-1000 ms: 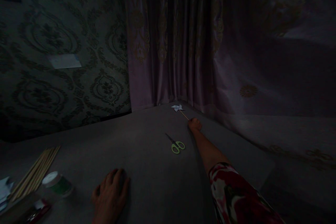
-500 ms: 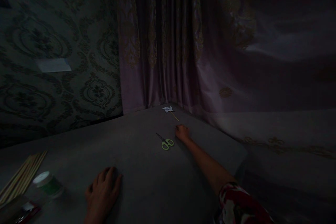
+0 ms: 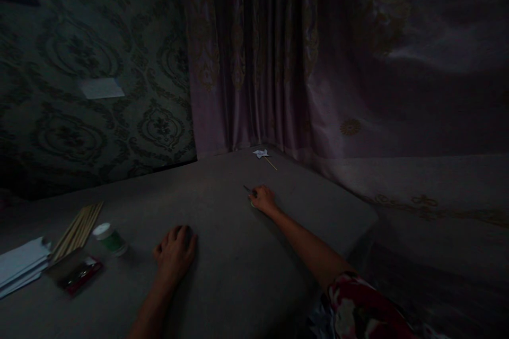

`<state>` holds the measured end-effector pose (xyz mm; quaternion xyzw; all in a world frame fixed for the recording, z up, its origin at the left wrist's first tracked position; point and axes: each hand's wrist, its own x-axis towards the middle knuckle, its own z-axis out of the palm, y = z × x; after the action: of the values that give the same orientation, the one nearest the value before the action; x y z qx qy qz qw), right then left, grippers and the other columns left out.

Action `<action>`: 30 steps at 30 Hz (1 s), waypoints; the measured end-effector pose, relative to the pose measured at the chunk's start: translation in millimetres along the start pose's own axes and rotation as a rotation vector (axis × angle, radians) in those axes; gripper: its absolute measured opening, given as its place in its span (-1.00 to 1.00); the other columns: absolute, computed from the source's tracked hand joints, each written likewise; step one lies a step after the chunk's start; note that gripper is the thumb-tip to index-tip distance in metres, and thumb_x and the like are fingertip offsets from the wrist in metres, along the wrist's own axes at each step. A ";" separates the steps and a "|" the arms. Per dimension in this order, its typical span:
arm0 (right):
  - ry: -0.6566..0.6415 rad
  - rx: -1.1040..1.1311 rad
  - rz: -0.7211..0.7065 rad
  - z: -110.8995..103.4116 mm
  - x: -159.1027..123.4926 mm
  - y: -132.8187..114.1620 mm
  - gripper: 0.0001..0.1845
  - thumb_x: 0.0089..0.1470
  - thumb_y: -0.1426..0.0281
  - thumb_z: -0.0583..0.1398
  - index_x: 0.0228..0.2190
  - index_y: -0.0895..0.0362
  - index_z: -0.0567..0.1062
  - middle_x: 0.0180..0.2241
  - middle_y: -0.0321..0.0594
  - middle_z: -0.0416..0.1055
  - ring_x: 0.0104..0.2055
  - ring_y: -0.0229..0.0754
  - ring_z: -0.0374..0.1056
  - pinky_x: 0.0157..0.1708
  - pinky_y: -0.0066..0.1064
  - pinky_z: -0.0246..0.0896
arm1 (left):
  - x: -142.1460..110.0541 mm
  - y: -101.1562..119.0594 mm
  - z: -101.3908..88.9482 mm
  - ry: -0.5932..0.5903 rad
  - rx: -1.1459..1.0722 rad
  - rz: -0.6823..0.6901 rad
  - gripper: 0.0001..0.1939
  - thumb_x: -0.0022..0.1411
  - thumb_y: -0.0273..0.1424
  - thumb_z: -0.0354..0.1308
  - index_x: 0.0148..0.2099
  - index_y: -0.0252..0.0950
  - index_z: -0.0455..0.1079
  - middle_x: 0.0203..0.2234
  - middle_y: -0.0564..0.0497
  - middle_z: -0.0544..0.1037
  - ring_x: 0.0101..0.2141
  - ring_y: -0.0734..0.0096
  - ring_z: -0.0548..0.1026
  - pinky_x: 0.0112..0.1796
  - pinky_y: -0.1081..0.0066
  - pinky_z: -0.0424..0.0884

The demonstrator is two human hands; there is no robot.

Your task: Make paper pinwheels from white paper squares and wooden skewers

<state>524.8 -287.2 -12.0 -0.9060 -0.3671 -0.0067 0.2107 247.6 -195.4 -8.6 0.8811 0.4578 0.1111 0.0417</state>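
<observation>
At 7 o'clock, the left hand (image 3: 175, 249) rests on the table (image 3: 222, 275), fingers slightly spread. The red box (image 3: 77, 274) lies at 8, with paper (image 3: 24, 265) left of it, and the jar (image 3: 110, 239) and sticks (image 3: 79, 229) beyond. Near the middle, well apart from the left, the right hand (image 3: 263, 198) covers the scissors (image 3: 248, 189); its grip I cannot tell. The pinwheel (image 3: 261, 153) lies farthest, at 12.

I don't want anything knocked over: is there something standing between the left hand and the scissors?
Nothing visible stands between the left hand and the scissors, though the right hand covers most of their green handles.
</observation>
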 end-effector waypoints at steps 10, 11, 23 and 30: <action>-0.094 -0.024 -0.196 11.3 -24.6 -25.7 -0.68 0.12 0.36 0.09 -0.12 0.13 0.51 -0.07 -0.06 0.43 0.01 -0.07 0.27 -0.04 -0.32 0.11 | -5.8 5.1 12.6 -0.045 0.152 0.051 -0.49 0.37 -0.26 -0.28 0.28 -0.22 0.13 0.25 -0.15 0.18 0.20 0.01 0.14 0.09 0.01 0.07; -0.093 -0.026 -0.208 10.3 -28.0 -28.2 -0.67 0.12 0.39 0.07 -0.11 0.13 0.50 -0.05 -0.05 0.42 0.02 -0.06 0.26 -0.03 -0.30 0.10 | -6.2 4.8 12.8 -0.047 0.155 0.059 -0.49 0.37 -0.26 -0.29 0.29 -0.21 0.13 0.25 -0.14 0.19 0.20 0.01 0.14 0.09 0.00 0.07; -0.191 0.107 -0.693 36.0 -86.8 -106.3 -0.58 0.19 0.48 -0.03 0.04 0.18 0.38 0.13 -0.07 0.30 0.14 -0.12 0.19 0.10 -0.28 0.02 | -12.6 -17.2 1.9 -0.138 0.031 0.213 -0.51 0.35 -0.25 -0.19 0.27 -0.22 0.16 0.24 -0.14 0.21 0.20 0.00 0.17 0.11 0.03 0.10; -0.163 0.099 -0.762 51.7 -97.8 -114.8 -0.62 0.19 0.42 -0.01 -0.02 0.12 0.44 0.08 -0.08 0.36 0.10 -0.07 0.24 0.06 -0.22 0.07 | -34.0 -56.2 -26.6 -0.164 -0.263 0.317 -0.68 0.29 -0.37 -0.08 -0.09 -0.28 0.48 -0.16 -0.10 0.57 -0.16 0.30 0.50 -0.14 0.38 0.35</action>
<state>369.4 -258.3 -32.2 -0.6910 -0.6926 0.0050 0.2067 177.6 -191.5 2.0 0.9352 0.2900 0.1028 0.1753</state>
